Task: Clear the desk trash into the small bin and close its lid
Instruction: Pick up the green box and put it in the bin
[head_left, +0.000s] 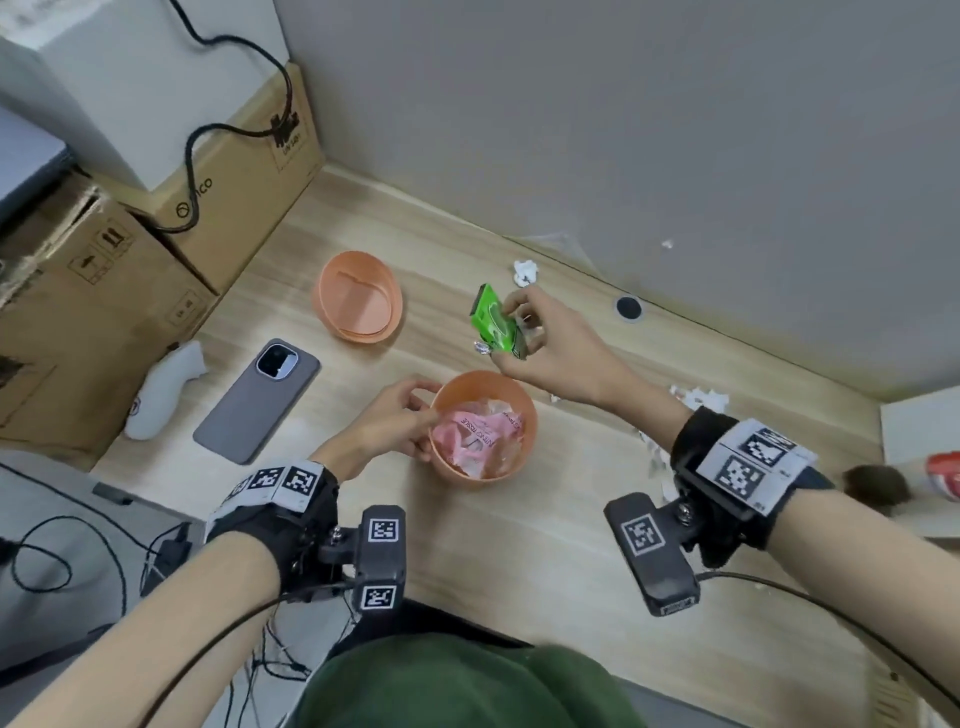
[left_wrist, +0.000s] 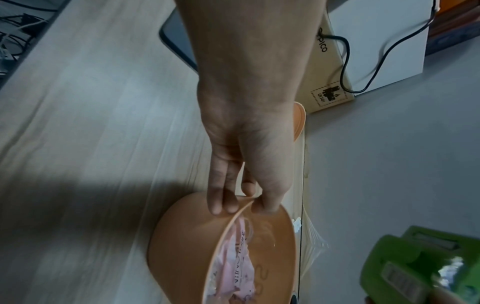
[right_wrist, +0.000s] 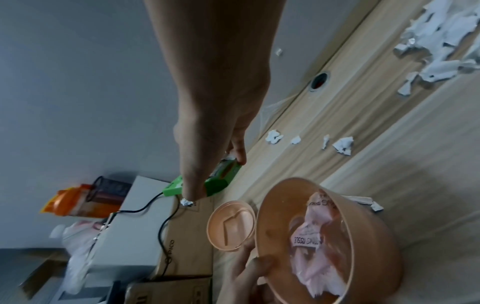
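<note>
A small orange bin (head_left: 514, 462) stands on the wooden desk with a crumpled pink tissue wrapper (head_left: 478, 434) inside. My left hand (head_left: 400, 421) pinches the bin's left rim (left_wrist: 244, 200), thumb inside and fingers outside. My right hand (head_left: 530, 338) holds a green packet (head_left: 493, 322) and a small foil ball (head_left: 480, 348) in the air just above the bin's far edge. In the right wrist view the green packet (right_wrist: 218, 181) sits under the fingers, above the bin (right_wrist: 369, 236). The orange lid (head_left: 358, 304) lies upside down on the desk behind the bin.
Torn white paper scraps (head_left: 696, 397) lie right of the bin, and another scrap (head_left: 524, 271) sits near the wall. A grey phone (head_left: 257, 400) and a white controller (head_left: 166, 389) lie at the left beside cardboard boxes (head_left: 93, 291). A cable hole (head_left: 628, 307) is by the wall.
</note>
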